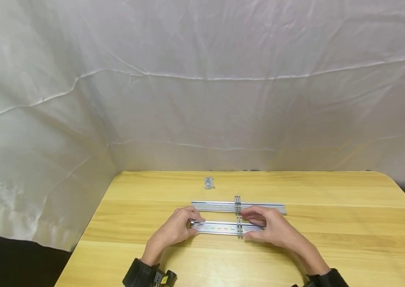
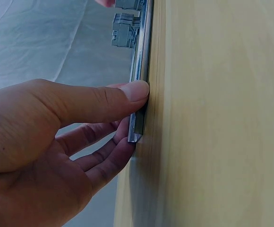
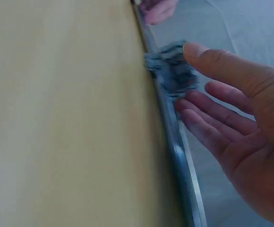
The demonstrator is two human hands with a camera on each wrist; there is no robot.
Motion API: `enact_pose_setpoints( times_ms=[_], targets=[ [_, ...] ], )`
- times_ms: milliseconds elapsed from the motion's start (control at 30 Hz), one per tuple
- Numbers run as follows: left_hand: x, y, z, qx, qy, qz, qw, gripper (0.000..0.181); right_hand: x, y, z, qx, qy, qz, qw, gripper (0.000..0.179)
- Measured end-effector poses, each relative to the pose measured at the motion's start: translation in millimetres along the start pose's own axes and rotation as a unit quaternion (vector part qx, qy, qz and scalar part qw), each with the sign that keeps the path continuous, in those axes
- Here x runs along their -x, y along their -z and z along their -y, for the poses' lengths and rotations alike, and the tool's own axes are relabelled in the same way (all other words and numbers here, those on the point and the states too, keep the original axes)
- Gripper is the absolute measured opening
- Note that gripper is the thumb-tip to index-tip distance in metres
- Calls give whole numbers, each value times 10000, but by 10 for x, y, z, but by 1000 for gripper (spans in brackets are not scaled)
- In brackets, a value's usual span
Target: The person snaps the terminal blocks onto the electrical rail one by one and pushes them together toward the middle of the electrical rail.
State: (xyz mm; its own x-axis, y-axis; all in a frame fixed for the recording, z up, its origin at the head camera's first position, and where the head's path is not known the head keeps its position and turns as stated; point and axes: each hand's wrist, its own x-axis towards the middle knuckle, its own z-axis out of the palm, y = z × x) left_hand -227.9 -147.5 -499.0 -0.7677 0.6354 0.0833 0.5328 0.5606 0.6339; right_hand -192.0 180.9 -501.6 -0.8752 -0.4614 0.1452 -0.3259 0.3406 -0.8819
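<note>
A slotted metal DIN rail (image 1: 216, 228) lies across the table in front of me, with grey terminal blocks (image 1: 240, 227) clipped on right of its middle. My left hand (image 1: 175, 227) pinches its left end; in the left wrist view the thumb (image 2: 136, 91) presses the near edge, fingers behind. My right hand (image 1: 272, 227) is around the rail's right part, thumb and fingers spread apart. In the right wrist view, its thumb tip overlaps the blurred blocks (image 3: 177, 71) and its loosely extended fingers are close beside the rail (image 3: 179, 156). The rail's right end is hidden by this hand.
Just behind lies a second DIN rail (image 1: 213, 206), parallel, bearing its own terminal blocks (image 1: 237, 205). A loose grey terminal block (image 1: 209, 183) lies farther back on the wooden table (image 1: 331, 195). Pale cloth (image 1: 202, 111) hangs behind and at the left.
</note>
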Motion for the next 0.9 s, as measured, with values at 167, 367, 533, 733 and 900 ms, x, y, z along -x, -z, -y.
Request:
enact_pose_setpoints(
  times_ms=[167, 367, 533, 733, 900],
  targets=[
    [-20, -45, -11, 83, -16, 8, 10000, 33, -102, 253, 245, 734, 471, -301, 9957, 39],
    [-26, -54, -26, 4, 59, -34, 10000, 33, -557, 417, 610, 2168, 664, -37, 9739, 36],
    [-32, -29, -16, -18, 32, -33, 10000, 32, -1064, 346, 759, 3005, 719, 668, 9487, 44],
    [-33, -49, -6, 6, 24, -29, 10000, 31, -1567, 185, 670, 3377, 187, 1343, 9315, 52],
    [-46, -65, -22, -7, 7, 6, 10000, 31, -1826, 41, 558, 3614, -115, 1657, 9175, 58]
  ],
)
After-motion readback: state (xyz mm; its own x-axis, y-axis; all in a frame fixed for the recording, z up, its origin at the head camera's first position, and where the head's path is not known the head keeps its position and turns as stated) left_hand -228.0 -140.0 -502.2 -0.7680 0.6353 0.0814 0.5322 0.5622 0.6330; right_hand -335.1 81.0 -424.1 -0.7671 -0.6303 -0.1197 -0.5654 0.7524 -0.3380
